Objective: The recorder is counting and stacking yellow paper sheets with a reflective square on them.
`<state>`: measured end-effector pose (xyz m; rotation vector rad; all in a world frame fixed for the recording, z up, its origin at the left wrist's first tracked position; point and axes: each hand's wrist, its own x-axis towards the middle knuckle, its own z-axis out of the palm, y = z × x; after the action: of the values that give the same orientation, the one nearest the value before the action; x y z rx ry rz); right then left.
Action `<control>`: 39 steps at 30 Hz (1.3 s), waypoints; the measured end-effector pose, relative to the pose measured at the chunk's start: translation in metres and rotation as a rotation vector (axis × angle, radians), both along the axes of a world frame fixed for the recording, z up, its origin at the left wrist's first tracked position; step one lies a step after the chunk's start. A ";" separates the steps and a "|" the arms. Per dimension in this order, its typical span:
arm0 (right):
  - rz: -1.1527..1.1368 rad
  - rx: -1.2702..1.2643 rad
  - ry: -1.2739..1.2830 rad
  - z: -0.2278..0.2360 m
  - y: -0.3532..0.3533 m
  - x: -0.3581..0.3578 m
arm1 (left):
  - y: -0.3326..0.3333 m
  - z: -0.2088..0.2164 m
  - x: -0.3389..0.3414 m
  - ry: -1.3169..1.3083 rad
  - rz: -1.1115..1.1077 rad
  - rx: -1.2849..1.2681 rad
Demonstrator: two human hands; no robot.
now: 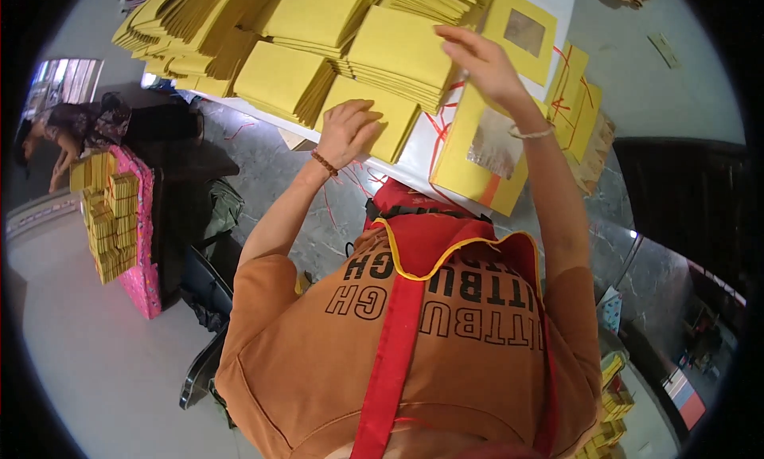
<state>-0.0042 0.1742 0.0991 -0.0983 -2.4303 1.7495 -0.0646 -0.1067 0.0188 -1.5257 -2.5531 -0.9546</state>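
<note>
My left hand (348, 131) lies on a low stack of flat yellow paper pieces (395, 117) near the table's front edge, fingers lightly bent and apart. Over the right end of a thicker yellow stack (402, 49) hovers my right hand (485, 65), its fingers stretched out with nothing seen in them. Whether its fingertips touch the stack I cannot tell. Below my right wrist lies a yellow paper bag with a clear window (492, 144). Another windowed yellow piece (497, 13) lies farther back. Red strings (436, 136) lie between the near stack and the bag.
Many more yellow stacks (191, 21) cover the left and back of the white table (274, 118). Yellow pieces with red strings (567, 101) stand at the right. At far left, a person (87, 125) bends beside a pink-covered surface (143, 244) with yellow bundles. A dark chair (208, 276) stands behind my left arm.
</note>
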 end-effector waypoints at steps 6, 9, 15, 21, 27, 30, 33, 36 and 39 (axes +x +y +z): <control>-0.413 -0.238 0.085 -0.046 0.064 0.105 | 0.025 0.015 -0.003 -0.058 -0.006 0.122; -0.640 -0.266 -0.036 -0.077 0.060 0.163 | 0.043 0.023 -0.004 -0.067 0.023 0.191; -0.930 -0.567 -0.263 -0.100 0.006 0.196 | 0.103 0.038 -0.009 0.362 0.210 0.102; -0.887 -0.688 -0.292 -0.102 -0.017 0.201 | 0.126 0.015 -0.032 0.407 -0.136 -0.197; -0.818 -0.716 -0.305 -0.101 -0.015 0.204 | 0.129 -0.005 -0.032 0.351 -0.141 -0.255; -0.904 -0.677 -0.253 -0.104 -0.021 0.199 | 0.132 -0.003 -0.033 0.365 -0.160 -0.270; -0.884 -0.700 -0.174 -0.113 -0.019 0.196 | 0.130 -0.001 -0.035 0.392 -0.171 -0.291; -0.895 -0.686 -0.222 -0.110 -0.022 0.194 | 0.130 0.008 -0.034 0.421 -0.183 -0.340; -0.897 -0.678 -0.204 -0.095 -0.026 0.189 | 0.129 0.012 -0.032 0.419 -0.176 -0.358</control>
<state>0.1847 0.1480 0.0042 -1.2462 -1.3464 1.9797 -0.0971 0.0219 0.0307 -1.8227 -2.3931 -0.1465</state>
